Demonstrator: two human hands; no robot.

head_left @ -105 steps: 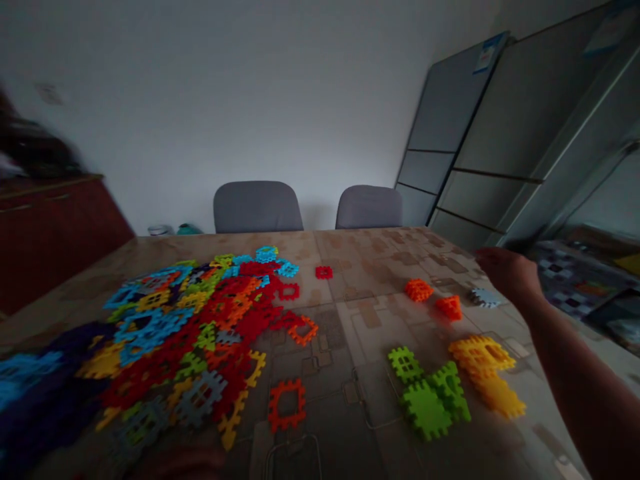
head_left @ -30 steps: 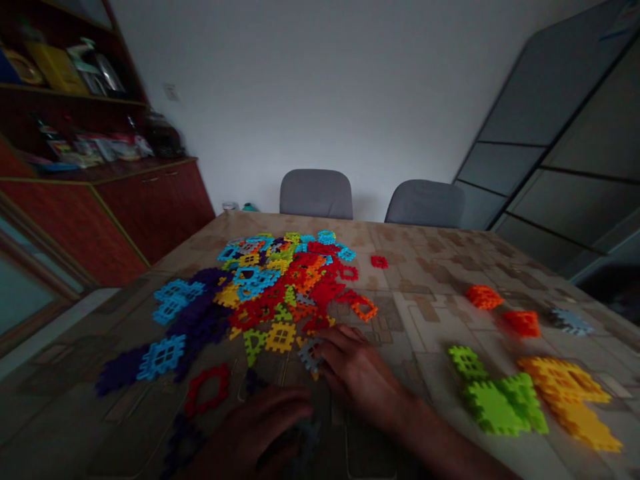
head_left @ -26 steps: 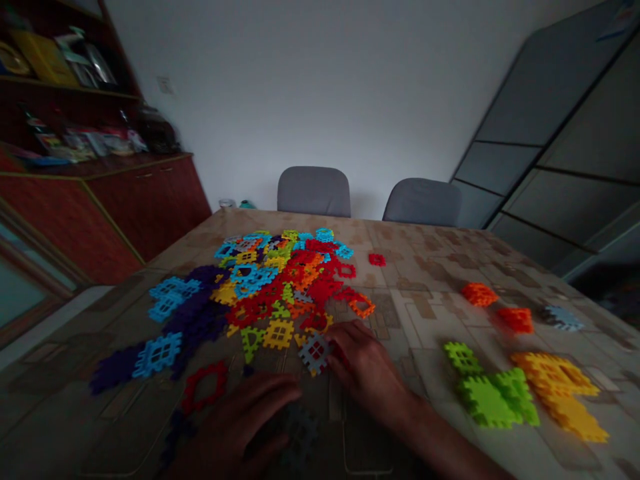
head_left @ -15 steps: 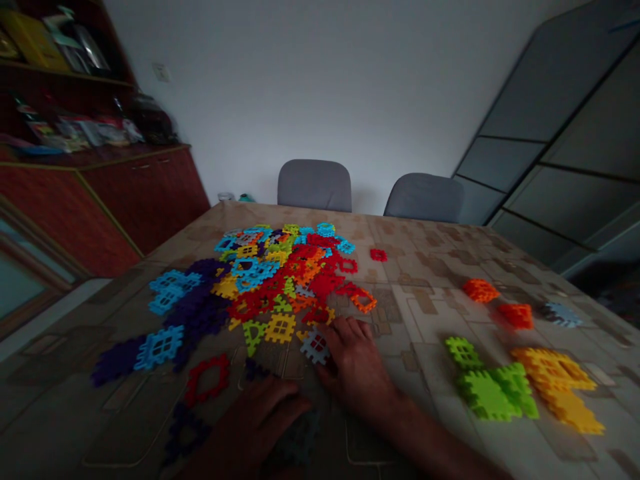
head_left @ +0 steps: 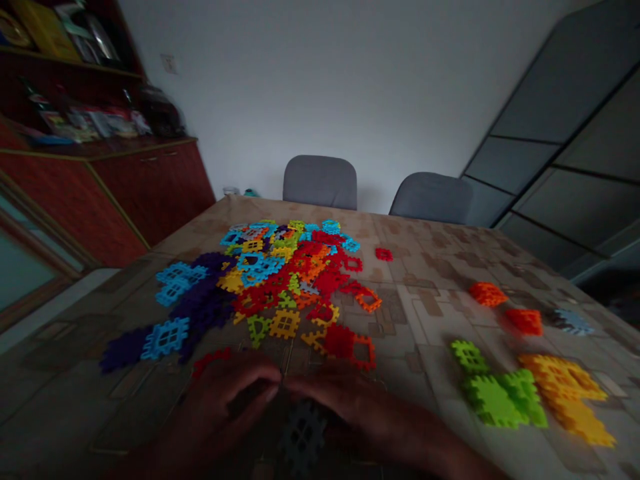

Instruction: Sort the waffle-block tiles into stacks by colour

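Note:
My right hand (head_left: 350, 393) is low in the middle, its fingers pointing left and closed over the upper edge of a grey toothed window block (head_left: 303, 437). Its thumb is hidden, and the block lies in shadow. My left hand (head_left: 225, 390) curves beside it, thumb and forefinger apart with nothing visible between them. The fingertips of both hands nearly meet. Just beyond my right hand lie a red toothed square (head_left: 340, 342) and an orange frame (head_left: 365, 352). A red frame (head_left: 213, 360) is partly covered by my left hand.
A heap of coloured interlocking blocks (head_left: 285, 267) spreads over the table (head_left: 425, 267). On the right sit groups of green blocks (head_left: 500, 400), yellow blocks (head_left: 565, 380), orange blocks (head_left: 487, 293) and grey blocks (head_left: 573, 322). Two grey chairs (head_left: 320, 180) stand behind.
My right hand has drawn back from the heap's near edge, and the grey block it touched has left that spot. My left hand has moved up and left. The red square and orange frame are uncovered.

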